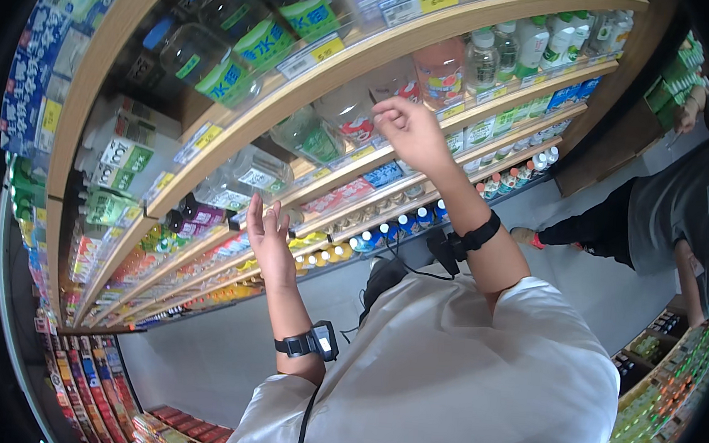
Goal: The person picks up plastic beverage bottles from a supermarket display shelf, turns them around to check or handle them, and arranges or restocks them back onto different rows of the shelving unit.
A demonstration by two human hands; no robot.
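My right hand point(414, 135) is raised in front of the drinks shelf, its fingers curled in and nothing visible in them. Just behind its fingertips lies a clear bottle with a red label point(357, 125); whether they touch I cannot tell. A green-tinted bottle point(311, 137) lies left of that one, and a pink drink bottle point(439, 72) is to the right. Lower down, my left hand point(272, 246) is held palm up with fingers apart, holding nothing. Nearest to it are a clear bottle with a white label point(258, 173) and purple-labelled bottles point(201, 219).
Large blue-capped bottles point(201, 62) lie on the upper shelf, above a wooden shelf edge point(264, 99) with price tags. Blue drink bottles point(407, 224) line the bottom row. At right a person in dark trousers point(605, 207) stands on the grey floor point(581, 277). Cables hang near my waist.
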